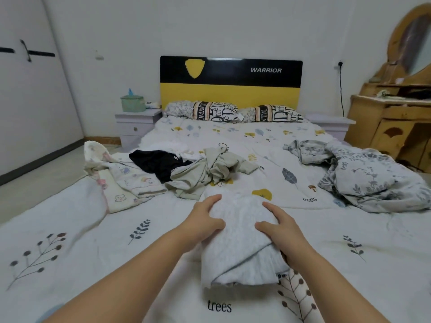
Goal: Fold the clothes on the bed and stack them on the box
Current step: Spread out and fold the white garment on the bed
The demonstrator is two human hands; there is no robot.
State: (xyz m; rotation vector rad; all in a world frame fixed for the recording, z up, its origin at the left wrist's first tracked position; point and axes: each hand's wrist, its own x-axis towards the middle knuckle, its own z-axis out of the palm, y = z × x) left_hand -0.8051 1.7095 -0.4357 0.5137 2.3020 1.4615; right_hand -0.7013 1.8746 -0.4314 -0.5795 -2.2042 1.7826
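Both hands, left hand (205, 220) and right hand (279, 227), grip a folded white garment (240, 248) on the bed (93, 252); a heap of clothes (175, 169) waits unfolded; no box visible.

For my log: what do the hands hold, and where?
Left hand and right hand grip the folded white garment by its two side edges.
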